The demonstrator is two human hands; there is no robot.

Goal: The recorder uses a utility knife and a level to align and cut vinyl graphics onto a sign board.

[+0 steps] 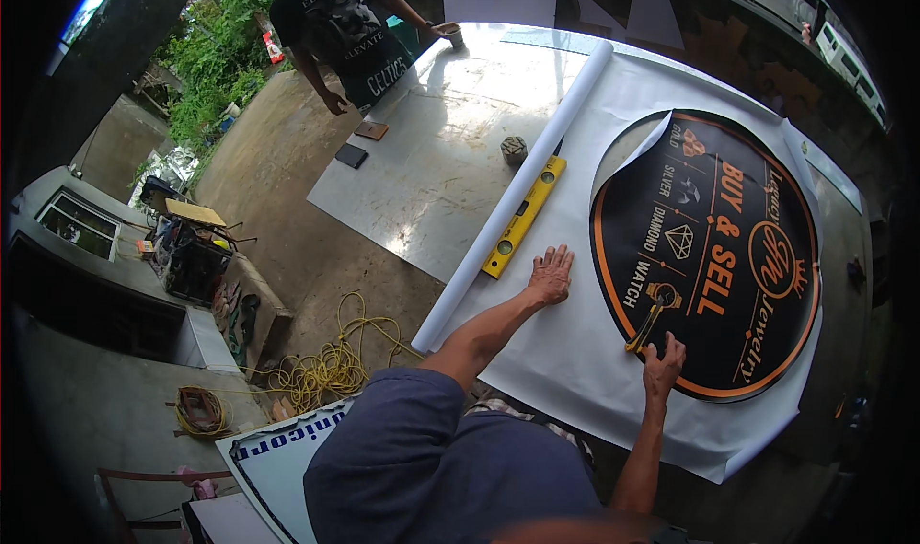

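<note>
My left hand (pixel 551 276) lies flat with fingers spread on the white sheet (pixel 537 343), just below a yellow spirit level (pixel 524 216). My right hand (pixel 663 364) is at the lower edge of a round black sign graphic (pixel 704 247) with an orange border; its fingers are apart and I see nothing held in them. Close to those fingertips, a slim yellow-and-black tool (pixel 648 327), perhaps a cutter, rests on the graphic. The graphic's upper left edge is lifted and curled, showing a pale round surface (pixel 623 151) beneath.
A long white roll (pixel 522 185) runs along the spirit level. On the metal-topped table (pixel 412 189) are a patterned block (pixel 514 150), a dark phone (pixel 351 156) and a brown wallet-like item (pixel 371 131). Across it stands a person (pixel 350 36) touching a cup (pixel 450 34). Yellow cable (pixel 331 371) lies coiled below.
</note>
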